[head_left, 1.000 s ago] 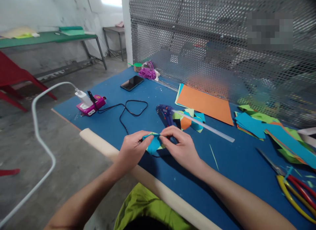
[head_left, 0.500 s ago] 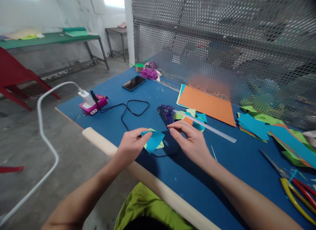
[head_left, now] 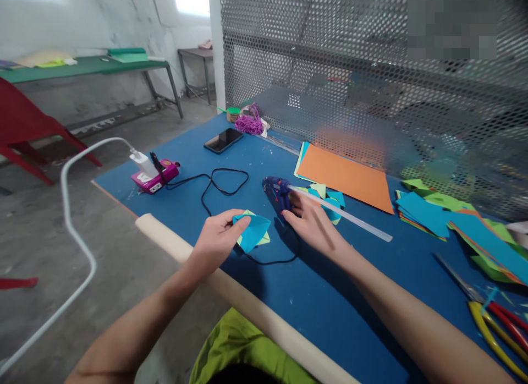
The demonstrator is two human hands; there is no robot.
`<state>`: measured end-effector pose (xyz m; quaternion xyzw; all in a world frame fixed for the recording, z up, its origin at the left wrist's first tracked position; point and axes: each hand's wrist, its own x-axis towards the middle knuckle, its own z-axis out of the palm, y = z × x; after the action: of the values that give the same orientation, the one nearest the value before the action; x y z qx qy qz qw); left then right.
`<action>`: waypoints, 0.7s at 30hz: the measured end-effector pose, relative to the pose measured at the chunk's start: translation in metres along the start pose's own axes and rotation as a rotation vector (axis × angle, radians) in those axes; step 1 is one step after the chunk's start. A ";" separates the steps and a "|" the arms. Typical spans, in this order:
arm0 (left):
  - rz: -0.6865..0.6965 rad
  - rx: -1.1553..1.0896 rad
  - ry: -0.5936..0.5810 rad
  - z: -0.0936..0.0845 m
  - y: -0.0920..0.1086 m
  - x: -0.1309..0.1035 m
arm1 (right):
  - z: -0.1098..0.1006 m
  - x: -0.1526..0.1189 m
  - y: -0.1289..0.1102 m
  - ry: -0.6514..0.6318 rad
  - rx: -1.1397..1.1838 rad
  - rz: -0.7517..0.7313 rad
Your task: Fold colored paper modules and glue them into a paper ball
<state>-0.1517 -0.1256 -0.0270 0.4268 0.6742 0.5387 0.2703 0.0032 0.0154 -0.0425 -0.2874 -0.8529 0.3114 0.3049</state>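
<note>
My left hand (head_left: 225,232) pinches a folded piece of blue and pale green paper (head_left: 253,232) between thumb and fingers, just above the table. Beside it, my right hand (head_left: 309,216) has its thumb and fingers about the handle of a dark blue hot glue gun (head_left: 278,188). The gun rests on its side on the table, and a long clear glue stick (head_left: 350,219) sticks out of its back end. Behind the right hand lie small folded blue and green paper pieces (head_left: 332,202), partly hidden by the hand and the stick.
The blue table (head_left: 325,323) carries orange sheets (head_left: 346,172), cut paper strips (head_left: 424,210), scissors (head_left: 474,299), a phone (head_left: 223,140), purple cord (head_left: 249,122) and a magenta power strip (head_left: 155,177). A black cable (head_left: 225,191) loops across it. A cream roll (head_left: 247,299) lies along the near edge.
My right hand has moved forward from beside the glue gun onto its handle. The left hand has shifted slightly left with the folded paper still in its pinch.
</note>
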 end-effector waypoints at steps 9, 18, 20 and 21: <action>0.038 0.026 0.003 0.003 0.003 -0.003 | 0.007 0.020 -0.008 -0.013 -0.187 0.108; -0.002 -0.054 0.007 0.004 -0.007 -0.007 | 0.013 0.020 -0.008 0.103 -0.105 0.175; -0.017 -0.076 0.018 0.004 -0.009 -0.007 | 0.005 0.010 -0.022 0.116 0.003 0.196; -0.016 -0.079 0.025 0.003 -0.009 -0.008 | 0.000 0.004 -0.031 0.121 0.038 0.227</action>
<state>-0.1477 -0.1310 -0.0369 0.4036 0.6592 0.5681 0.2826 -0.0088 -0.0016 -0.0194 -0.3946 -0.7888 0.3423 0.3238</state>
